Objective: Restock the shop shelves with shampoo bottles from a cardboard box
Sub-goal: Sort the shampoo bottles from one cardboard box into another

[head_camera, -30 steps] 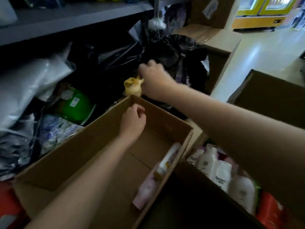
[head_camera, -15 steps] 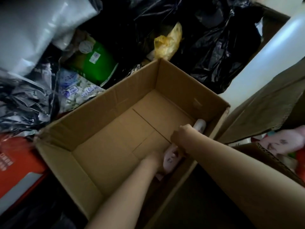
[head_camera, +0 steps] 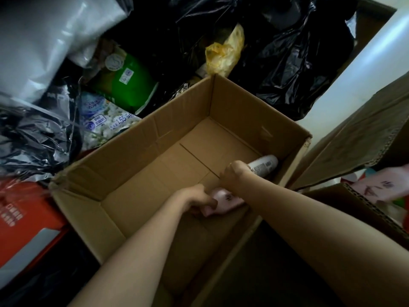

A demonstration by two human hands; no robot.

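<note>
On the far left, a red carton is lying beside the cardboard box, with silver-grey plastic sacks heaped above it. A green packet and a pale printed packet are wedged between those sacks and the box's far wall, likely stored stock just pushed aside to make room.

The box is sitting open, its floor mostly bare, so it is looking nearly emptied. The last bottles are lying on their sides against the right-hand wall, which is probably why both arms are reaching down into that corner.

The left hand is curling its fingers around the lower end of a pink shampoo bottle, gripping it low against the box floor. The right hand is crossing just above it and closing on a white shampoo bottle lying nearer the far corner; its fingertips are hidden behind the knuckles, but the hand is wrapping the bottle's near end. Taking one bottle per hand seems meant to clear the box in a single lift.

Beyond the box, a yellow plastic bag is resting among black bin bags. At the right, a second cardboard box is standing with its flap raised, and another pink bottle is showing inside it.
</note>
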